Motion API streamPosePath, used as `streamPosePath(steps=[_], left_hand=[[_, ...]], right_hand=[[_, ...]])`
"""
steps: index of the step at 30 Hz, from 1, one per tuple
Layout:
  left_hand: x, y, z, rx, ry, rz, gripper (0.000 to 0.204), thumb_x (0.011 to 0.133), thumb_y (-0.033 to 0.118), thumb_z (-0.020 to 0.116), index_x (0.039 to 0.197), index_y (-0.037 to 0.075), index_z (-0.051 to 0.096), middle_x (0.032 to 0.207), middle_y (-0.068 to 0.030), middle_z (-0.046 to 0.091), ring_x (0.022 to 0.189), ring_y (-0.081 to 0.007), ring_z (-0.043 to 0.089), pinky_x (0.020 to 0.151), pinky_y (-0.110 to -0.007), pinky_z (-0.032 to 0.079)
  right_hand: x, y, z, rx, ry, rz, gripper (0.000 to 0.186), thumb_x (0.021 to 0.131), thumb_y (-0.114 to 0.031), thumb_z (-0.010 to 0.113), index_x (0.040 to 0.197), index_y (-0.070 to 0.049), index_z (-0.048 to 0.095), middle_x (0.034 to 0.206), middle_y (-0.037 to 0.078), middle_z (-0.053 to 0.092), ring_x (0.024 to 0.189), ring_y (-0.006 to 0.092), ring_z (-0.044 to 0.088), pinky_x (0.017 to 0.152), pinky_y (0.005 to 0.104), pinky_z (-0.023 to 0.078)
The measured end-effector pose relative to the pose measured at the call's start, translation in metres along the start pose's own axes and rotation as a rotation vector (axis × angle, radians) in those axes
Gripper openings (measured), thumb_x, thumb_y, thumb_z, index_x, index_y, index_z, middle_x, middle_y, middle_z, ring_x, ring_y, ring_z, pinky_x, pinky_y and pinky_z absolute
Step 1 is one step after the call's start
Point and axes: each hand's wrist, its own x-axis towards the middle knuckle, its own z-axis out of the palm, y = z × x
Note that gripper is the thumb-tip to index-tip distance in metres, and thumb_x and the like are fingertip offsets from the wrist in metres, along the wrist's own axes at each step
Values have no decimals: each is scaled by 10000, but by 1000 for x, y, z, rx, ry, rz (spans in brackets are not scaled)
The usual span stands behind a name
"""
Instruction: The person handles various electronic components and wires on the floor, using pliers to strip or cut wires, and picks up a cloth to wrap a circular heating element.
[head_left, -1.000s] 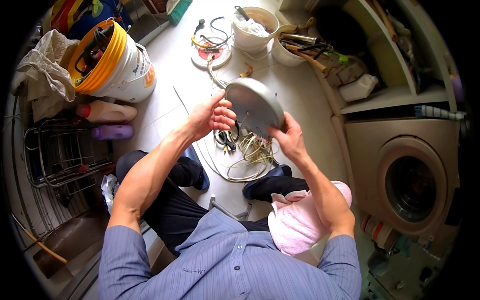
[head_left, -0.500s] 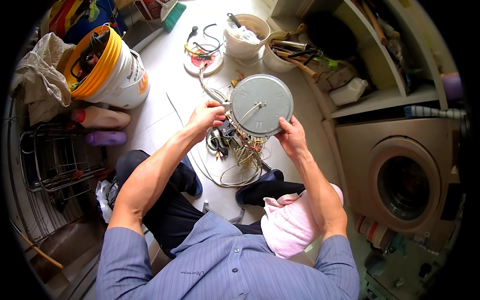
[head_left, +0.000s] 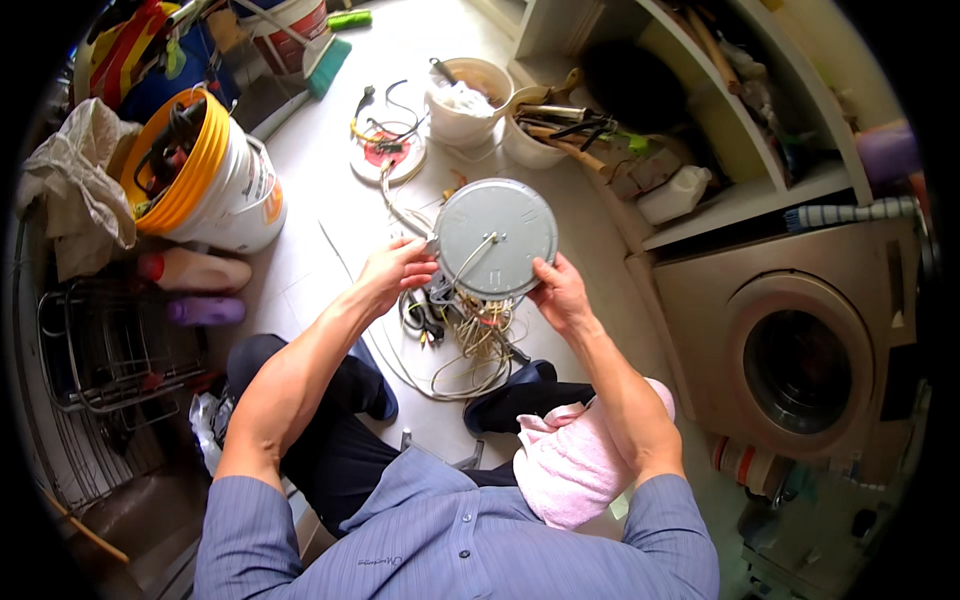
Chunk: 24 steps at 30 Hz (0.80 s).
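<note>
I hold a round grey metal disc face up between both hands, above the floor. My left hand grips its left edge. At the lower right rim, my right hand holds it. Pale wires run from the disc's centre and hang down into a tangled bundle of wires on the floor below it. A thicker cable leads from the disc toward a small round plate with red and black leads.
A white bucket with an orange rim stands at left, bottles and a wire rack beside it. Two tubs of tools sit ahead. Shelves and a front-loading washing machine fill the right. A pink cloth lies on my knee.
The disc has been turned from tilted edge-on to flat, face up, showing its centre wires. Both hands stayed on its rim; the view shifted slightly.
</note>
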Motion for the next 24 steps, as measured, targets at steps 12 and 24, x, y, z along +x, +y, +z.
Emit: streamPosePath(steps=[12, 24], left_hand=[[1, -4, 0, 267, 85, 135, 140, 905, 159, 641, 873, 31, 593, 815, -65, 654, 731, -150, 644, 642, -284, 534], [6, -1, 8, 26, -166, -24, 200, 962, 158, 611, 1121, 43, 573, 975, -41, 669, 866, -164, 675, 782, -350, 577]], right_hand=[[2, 0, -1, -27, -34, 14, 364, 978, -134, 599, 1303, -17, 485, 1203, 98, 621, 1072, 210, 631, 967, 395, 532], [2, -5, 2, 7, -105, 1, 487, 965, -135, 611, 1404, -54, 417, 1243, 77, 602, 1092, 190, 612, 957, 394, 518]])
